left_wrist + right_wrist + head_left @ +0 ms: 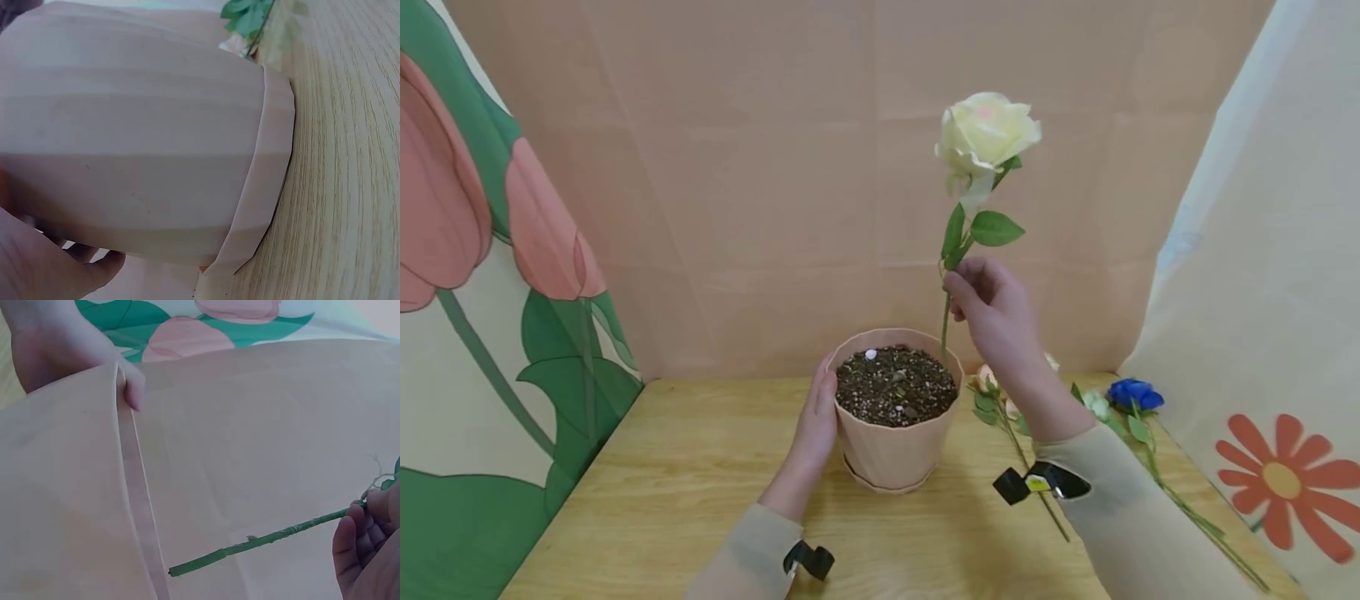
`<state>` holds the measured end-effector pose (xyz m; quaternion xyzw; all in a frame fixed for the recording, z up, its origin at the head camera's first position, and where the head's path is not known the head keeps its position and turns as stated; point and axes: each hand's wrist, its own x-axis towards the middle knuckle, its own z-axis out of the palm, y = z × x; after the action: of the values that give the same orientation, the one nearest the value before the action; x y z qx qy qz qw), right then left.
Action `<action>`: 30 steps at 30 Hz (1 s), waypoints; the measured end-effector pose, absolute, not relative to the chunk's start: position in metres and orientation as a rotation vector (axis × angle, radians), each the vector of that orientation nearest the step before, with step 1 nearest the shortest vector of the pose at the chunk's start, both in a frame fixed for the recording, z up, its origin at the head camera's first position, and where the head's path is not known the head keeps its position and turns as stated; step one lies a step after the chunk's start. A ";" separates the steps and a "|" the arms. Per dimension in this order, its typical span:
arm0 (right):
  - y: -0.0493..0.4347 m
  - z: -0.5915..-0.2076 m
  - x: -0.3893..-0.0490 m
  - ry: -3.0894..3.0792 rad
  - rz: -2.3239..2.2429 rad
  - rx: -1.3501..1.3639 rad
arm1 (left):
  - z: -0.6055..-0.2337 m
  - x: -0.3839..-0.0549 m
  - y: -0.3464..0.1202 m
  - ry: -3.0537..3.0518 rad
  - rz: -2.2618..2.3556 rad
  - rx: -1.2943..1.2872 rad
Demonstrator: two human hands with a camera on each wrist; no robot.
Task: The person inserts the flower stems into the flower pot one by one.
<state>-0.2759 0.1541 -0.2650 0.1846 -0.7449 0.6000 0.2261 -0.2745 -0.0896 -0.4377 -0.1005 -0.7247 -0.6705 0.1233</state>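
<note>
Looks forward and down from the head, far enough back for the whole flowerpot [891,454], both sleeves [752,554] and much of the counter [700,467]. Sits close at the left wrist, turned sideways, facing the flowerpot's outer wall [137,128], and shares wall, counter and left grip [815,421] with the head view. Looks leftward from the right wrist, past the nearby rose stem [275,536] and over the rim [895,336] to the tulip backdrop [187,340], sharing stem, rim, left grip and right grip [375,556] with the head view.

open air above the soil [895,385], left grip [817,421] blocking the pot's [891,454] left side, flowers [1135,394] at right
</note>
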 end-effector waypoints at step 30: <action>0.084 -0.318 -0.315 -2.015 1.680 0.727 | -0.437 -0.268 -0.093 -2.113 -1.947 -0.311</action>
<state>-0.3152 0.0844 -0.3179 0.2610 -0.7241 0.6036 0.2080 -0.2680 -0.0929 -0.4366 -0.1068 -0.7254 -0.6683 0.1254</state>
